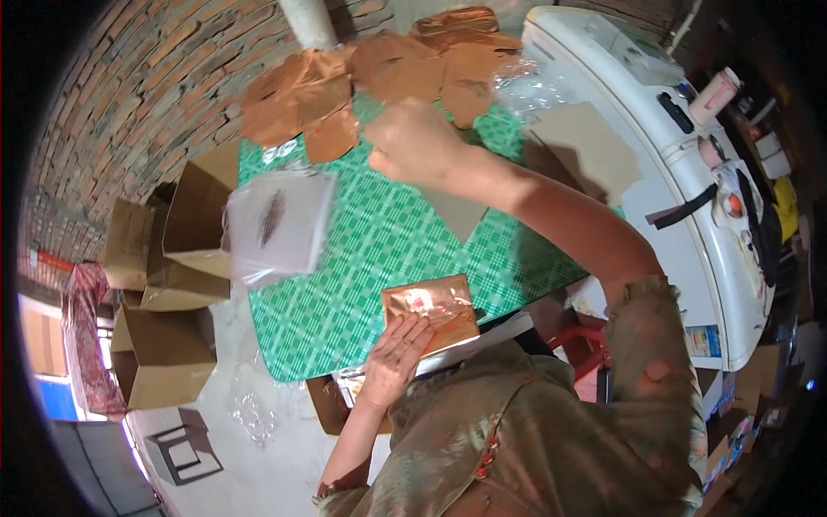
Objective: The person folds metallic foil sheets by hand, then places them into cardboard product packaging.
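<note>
A shiny copper-coloured foil pouch (448, 314) with a small red and white mark lies at the near edge of the table. My left hand (396, 358) rests flat on its left part, fingers stretched out. My right hand (409, 142) is raised over the far part of the table, its fingers curled closed; anything inside them is hidden. Just beyond it, several copper foil pouches (392, 65) are spread in overlapping heaps. Below the right forearm, a grey-brown flat sheet (457, 214) lies on the green checked tablecloth (370, 233).
A stack of clear plastic bags (284, 224) lies at the table's left edge. Open cardboard boxes (168, 349) stand left of it. Crumpled clear plastic (527, 86) and a cardboard sheet (586, 146) sit at the far right, beside a long white appliance (655, 172). A brick wall rises behind.
</note>
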Tool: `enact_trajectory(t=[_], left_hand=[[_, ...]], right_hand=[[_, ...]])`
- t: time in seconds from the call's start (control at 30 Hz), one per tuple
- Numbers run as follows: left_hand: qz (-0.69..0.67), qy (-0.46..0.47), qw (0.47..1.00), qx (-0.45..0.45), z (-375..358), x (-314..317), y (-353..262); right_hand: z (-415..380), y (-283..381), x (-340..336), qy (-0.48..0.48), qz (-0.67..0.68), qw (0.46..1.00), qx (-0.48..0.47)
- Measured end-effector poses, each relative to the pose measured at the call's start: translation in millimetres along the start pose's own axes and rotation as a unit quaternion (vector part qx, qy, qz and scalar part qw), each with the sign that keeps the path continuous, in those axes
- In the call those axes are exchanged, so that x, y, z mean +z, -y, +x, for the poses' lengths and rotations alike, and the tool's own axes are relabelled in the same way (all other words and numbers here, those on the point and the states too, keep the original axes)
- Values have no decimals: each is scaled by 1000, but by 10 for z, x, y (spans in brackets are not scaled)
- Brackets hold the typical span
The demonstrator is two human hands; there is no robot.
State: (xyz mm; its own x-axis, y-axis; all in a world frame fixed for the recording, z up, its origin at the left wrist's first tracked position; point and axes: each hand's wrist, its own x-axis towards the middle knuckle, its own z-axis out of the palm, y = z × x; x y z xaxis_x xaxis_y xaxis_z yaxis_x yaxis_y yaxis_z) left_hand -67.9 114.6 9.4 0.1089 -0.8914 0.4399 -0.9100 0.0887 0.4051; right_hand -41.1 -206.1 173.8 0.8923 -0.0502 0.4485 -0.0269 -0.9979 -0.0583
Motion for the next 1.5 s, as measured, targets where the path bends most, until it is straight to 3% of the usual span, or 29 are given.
enact_trajectory(t=[0.07,0.17,0.27,0.37,0.47,0.57,0.67,0.97,1.17,1.27,1.37,1.5], left_hand=[[3,-6,1000,-2,2,-8,-17],[0,-19,1000,1,-18,10,-38],[-2,-9,1000,6,-39,5,-51],[-4,-4,1000,7,-10,-16,-62],[-14,8,1000,-1,-57,24,-17],[-21,-1,1000,3,-18,31,-3],[-27,-6,1000,3,-27,54,14],[-29,0,1000,6,-33,37,17],[-42,8,999,-13,-117,-204,-202],[-75,1,996,-44,-236,-316,-332],[-100,-11,993,-63,-286,-421,-452],[-158,5,983,-94,-309,-553,-586]], right_hand=[[144,157,247,142,12,989,47],[84,136,1025,-3,71,997,13],[116,50,1440,92,139,985,48],[65,-140,1417,153,196,967,48],[-72,-300,1174,144,120,981,44],[-74,-409,925,279,43,948,146],[-336,-443,911,307,0,943,130],[-477,-398,1019,330,42,936,115],[-704,-579,1161,275,88,957,9],[-815,-548,989,255,183,948,-44],[-995,-491,949,197,214,955,-46],[-1110,-459,958,232,184,955,-20]])
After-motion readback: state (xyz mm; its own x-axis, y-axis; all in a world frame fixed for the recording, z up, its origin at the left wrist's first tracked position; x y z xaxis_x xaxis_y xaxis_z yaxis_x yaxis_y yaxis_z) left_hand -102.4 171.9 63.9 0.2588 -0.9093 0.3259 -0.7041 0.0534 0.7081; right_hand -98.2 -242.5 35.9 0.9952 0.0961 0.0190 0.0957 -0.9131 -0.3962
